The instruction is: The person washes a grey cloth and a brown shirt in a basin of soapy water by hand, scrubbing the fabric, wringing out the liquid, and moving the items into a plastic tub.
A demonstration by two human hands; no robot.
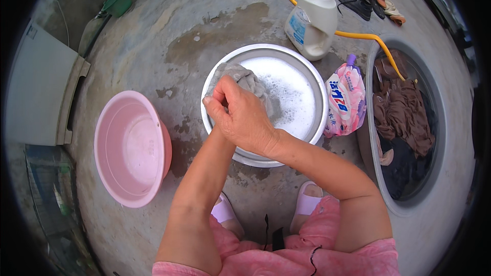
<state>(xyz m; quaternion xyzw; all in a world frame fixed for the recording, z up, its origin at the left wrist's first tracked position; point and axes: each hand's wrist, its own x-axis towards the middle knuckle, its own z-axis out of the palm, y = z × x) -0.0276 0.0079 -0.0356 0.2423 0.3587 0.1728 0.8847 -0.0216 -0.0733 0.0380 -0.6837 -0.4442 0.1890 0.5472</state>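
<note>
So we're looking at where the cloth sits against the hands, since that's the bit that matters here. It's grey, bunched up at the left side of the basin, with white suds to its right. From the right hand it lies just beyond, away from the body. As far as a bunched lump has a long axis, we'd say it slants from upper left down to the right.

The right hand looks like the nearer one: back facing up, fingers curled in, thumb poking out left. It overlaps the near edge of the cloth in our view, but we can't tell if it's gripping any, or how tightly it's closed.

The left forearm comes up from below and the right hand crosses over its far end, so the left hand is pretty much hidden. We can't tell how open it is or whether it has hold of anything.
</note>
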